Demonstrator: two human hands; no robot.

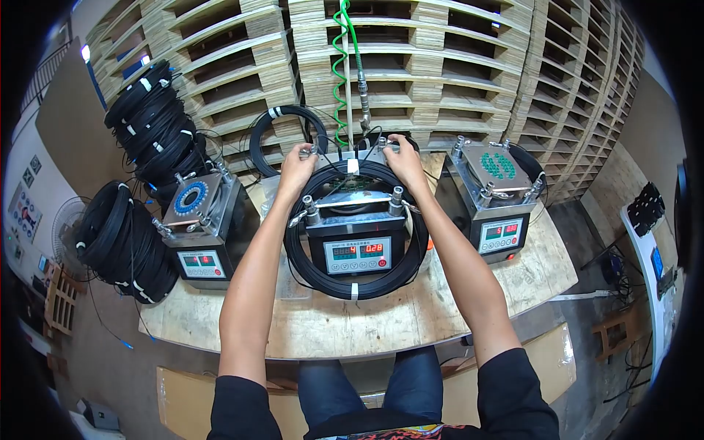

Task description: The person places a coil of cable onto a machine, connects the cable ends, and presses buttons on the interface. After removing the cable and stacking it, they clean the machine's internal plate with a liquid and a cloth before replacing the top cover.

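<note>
Both arms reach over the middle bench machine (358,253), whose display reads 4 and 0.28. At its back left corner my left hand (296,167) has its fingers closed on a metal knob (314,149). My right hand (402,161) is closed at the matching metal knob (382,142) on the back right. Two front knobs, one a silver knob (397,195), stand untouched. A large coil of black cable (355,291), bound with white tape, rings the machine between my forearms. The machine's top plate (356,198) is partly hidden by the coil.
Similar machines stand left (202,227) and right (496,198), with blue and green parts on top. Stacked black cable coils (121,235) rise at left. Another coil (254,139) leans behind. A green air hose (342,66) hangs before wooden pallets (249,62).
</note>
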